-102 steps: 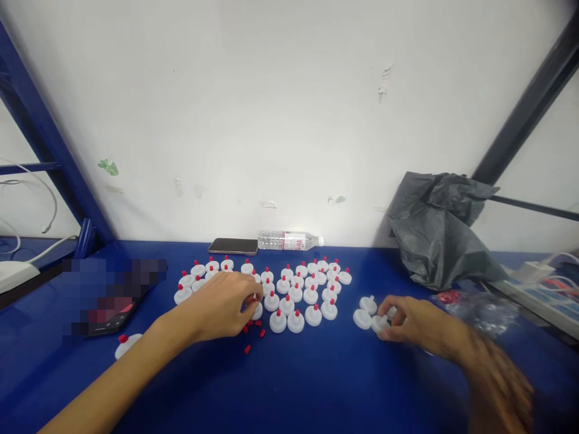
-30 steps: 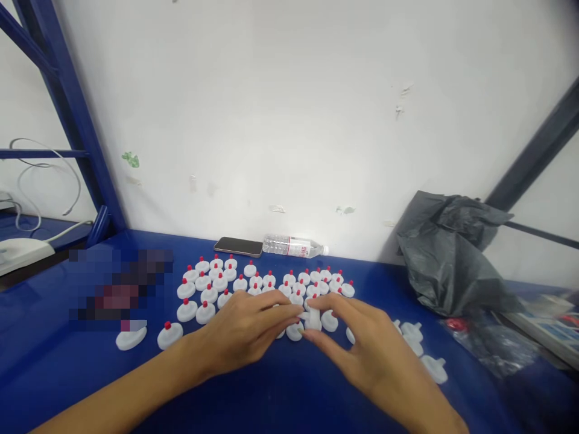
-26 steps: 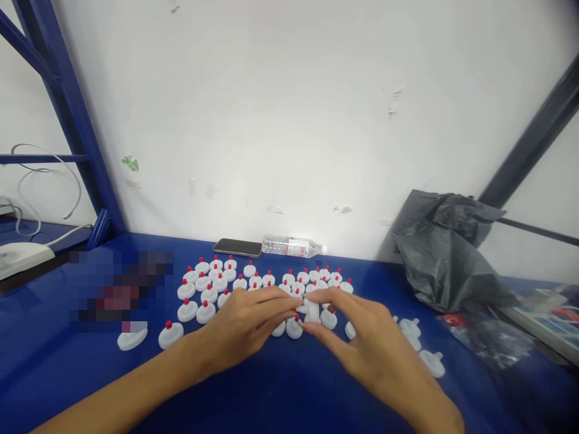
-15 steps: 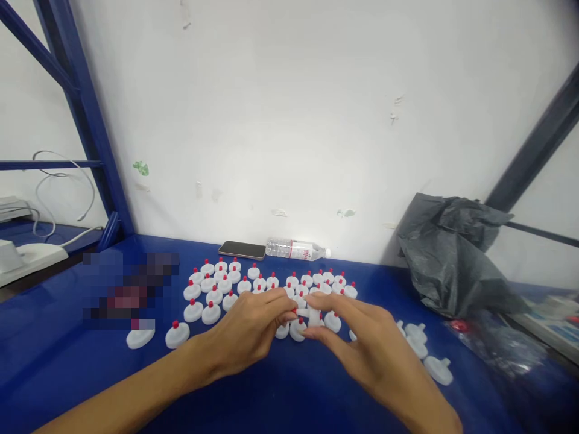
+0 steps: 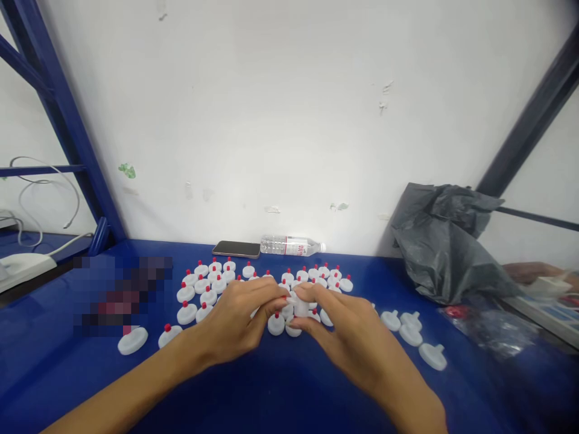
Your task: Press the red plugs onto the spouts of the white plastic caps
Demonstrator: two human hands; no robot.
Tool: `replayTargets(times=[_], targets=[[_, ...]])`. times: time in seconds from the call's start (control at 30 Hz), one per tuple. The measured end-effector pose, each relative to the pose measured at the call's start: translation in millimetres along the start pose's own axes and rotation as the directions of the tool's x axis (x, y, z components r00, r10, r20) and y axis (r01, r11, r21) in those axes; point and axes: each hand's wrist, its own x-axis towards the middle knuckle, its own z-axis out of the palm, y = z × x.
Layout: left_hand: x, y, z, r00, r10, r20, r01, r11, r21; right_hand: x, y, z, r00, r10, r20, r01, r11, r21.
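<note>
My left hand [image 5: 237, 313] and my right hand [image 5: 346, 331] meet over the middle of a blue table [image 5: 280, 386]. Their fingertips pinch together on one white plastic cap [image 5: 299, 304]; a small red tip shows at the left fingertips. Behind and around the hands lie several white caps with red tips [image 5: 212, 280] in rows. Three white caps without red tips [image 5: 409, 334] lie to the right of my right hand.
A phone [image 5: 236, 248] and a lying water bottle [image 5: 292, 245] rest against the white wall. A crumpled dark plastic bag [image 5: 446, 241] and a clear bag [image 5: 493, 328] sit at right. Two capped pieces [image 5: 149, 337] lie apart at left. Blue frame posts flank the table.
My right hand came from the loose caps at right to the middle, carrying a white cap. Both hands now press closer together on it, fingers more curled than half a second ago.
</note>
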Motion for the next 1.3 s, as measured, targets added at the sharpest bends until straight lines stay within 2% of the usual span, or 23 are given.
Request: replayTargets(times=[0.07, 0.13, 0.17, 0.23, 0.3, 0.4, 0.5, 0.6, 0.8, 0.9, 1.0, 1.03, 1.07, 1.13, 1.2, 1.23, 1.27, 1.3], targets=[[2.2, -3.0, -4.8, 0.996, 0.038, -0.076, -0.035, 0.999, 0.034, -0.5, 1.6, -1.9, 0.998, 0.045, 0.051, -0.044, 0.999, -0.018], [2.5, -8.1, -12.8, 0.995, 0.046, -0.091, -0.036, 0.993, 0.112, -1.4, 5.1, -8.1, 0.996, 0.077, 0.047, -0.074, 0.995, -0.062], [2.1, -11.5, -18.1, 0.998, 0.031, -0.051, -0.022, 0.983, 0.181, -1.9, 7.4, -12.9, 0.995, 0.092, 0.026, -0.089, 0.992, -0.084], [1.3, -19.0, -30.2, 0.994, -0.042, 0.104, 0.002, 0.934, 0.358, -3.4, 13.0, -24.8, 0.991, 0.126, -0.032, -0.129, 0.986, -0.109], [1.2, -26.2, -41.8, 0.951, -0.189, 0.244, 0.038, 0.856, 0.516, -5.0, 19.7, -37.6, 0.981, 0.176, -0.083, -0.186, 0.975, -0.121], [2.2, -32.8, -51.5, 0.869, -0.361, 0.338, 0.08, 0.776, 0.625, -8.3, 33.3, -53.3, 0.96, 0.257, -0.113, -0.273, 0.949, -0.158], [1.9, -34.7, -50.1, 0.823, -0.425, 0.378, 0.094, 0.757, 0.647, -13.9, 52.0, -63.7, 0.942, 0.31, -0.127, -0.33, 0.922, -0.2], [-1.5, -36.2, -43.8, 0.808, -0.431, 0.401, 0.078, 0.753, 0.654, -22.1, 72.2, -71.7, 0.914, 0.391, -0.107, -0.405, 0.884, -0.233], [-5.3, -36.7, -40.0, 0.805, -0.444, 0.393, 0.107, 0.761, 0.64, -36.6, 97.6, -78.3, 0.879, 0.477, 0.01, -0.461, 0.855, -0.238], [0.2, -30.7, -43.1, 0.825, -0.439, 0.355, 0.132, 0.762, 0.634, -38.0, 99.4, -76.9, 0.879, 0.474, 0.052, -0.449, 0.86, -0.243], [7.1, -24.4, -49.6, 0.831, -0.461, 0.311, 0.232, 0.795, 0.561, -34.8, 93.5, -75.2, 0.888, 0.457, 0.051, -0.433, 0.869, -0.241], [8.6, -23.1, -52.4, 0.81, -0.483, 0.332, 0.275, 0.813, 0.513, -33.4, 90.7, -74.4, 0.889, 0.454, 0.056, -0.432, 0.873, -0.228], [9.4, -22.3, -55.4, 0.772, -0.51, 0.38, 0.324, 0.83, 0.454, -32.2, 88.0, -73.3, 0.888, 0.455, 0.068, -0.434, 0.878, -0.203], [9.4, -21.7, -61.4, 0.644, -0.554, 0.527, 0.444, 0.832, 0.332, -31.4, 84.7, -70.1, 0.881, 0.46, 0.114, -0.445, 0.885, -0.133], [8.4, -21.0, -66.2, 0.493, -0.578, 0.65, 0.567, 0.78, 0.264, -33.3, 85.4, -65.4, 0.874, 0.459, 0.158, -0.452, 0.888, -0.077], [8.2, -20.3, -67.9, 0.44, -0.59, 0.677, 0.61, 0.75, 0.256, -35.0, 86.9, -62.7, 0.874, 0.455, 0.172, -0.451, 0.89, -0.061], [8.3, -19.0, -69.0, 0.409, -0.605, 0.683, 0.639, 0.725, 0.259, -37.0, 88.9, -60.1, 0.873, 0.452, 0.186, -0.451, 0.891, -0.049], [9.0, -17.4, -69.6, 0.396, -0.618, 0.679, 0.656, 0.708, 0.262, -39.0, 90.9, -57.6, 0.868, 0.455, 0.199, -0.457, 0.889, -0.039]])
